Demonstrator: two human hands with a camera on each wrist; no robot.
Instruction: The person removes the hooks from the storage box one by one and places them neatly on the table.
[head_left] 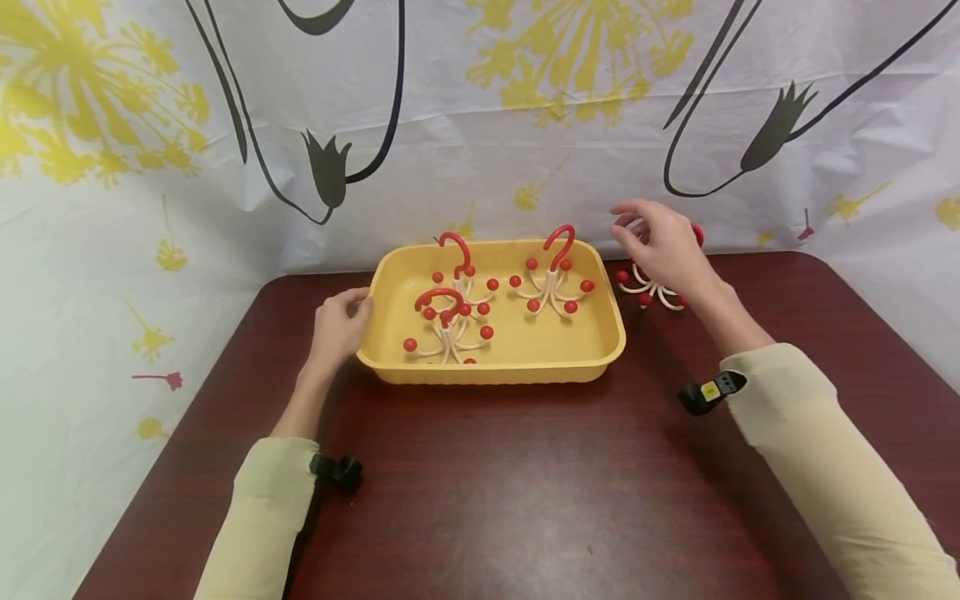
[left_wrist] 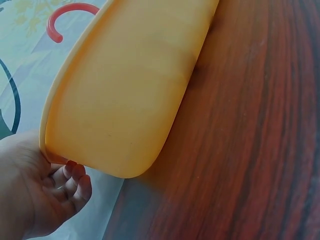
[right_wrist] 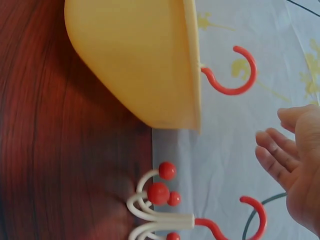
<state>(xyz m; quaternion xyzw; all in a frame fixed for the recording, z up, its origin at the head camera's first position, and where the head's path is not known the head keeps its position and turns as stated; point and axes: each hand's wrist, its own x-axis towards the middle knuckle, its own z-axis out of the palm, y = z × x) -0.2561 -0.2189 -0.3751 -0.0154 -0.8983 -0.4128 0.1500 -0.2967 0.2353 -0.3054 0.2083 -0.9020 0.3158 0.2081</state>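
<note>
The left hand (head_left: 337, 332) has its fingers curled at the left end of the yellow plastic tray (head_left: 495, 374), gripping its rim; the right hand (head_left: 666, 243) has loosely bent fingers, parted from the thumb, holding nothing. It is raised near an octopus-style hanger (right_wrist: 175, 221) standing upright on the dark wooden table (head_left: 495, 483), just right of the tray. Inside stand three matching red-hooked hangers (head_left: 552, 285), two close together at left, one at right. Behind hangs a flower-printed white cloth (head_left: 442, 187).

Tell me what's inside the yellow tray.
Three hooks are in the tray. Its front wall hides the bottom of the nearest hook, which partly covers the one behind.
</note>
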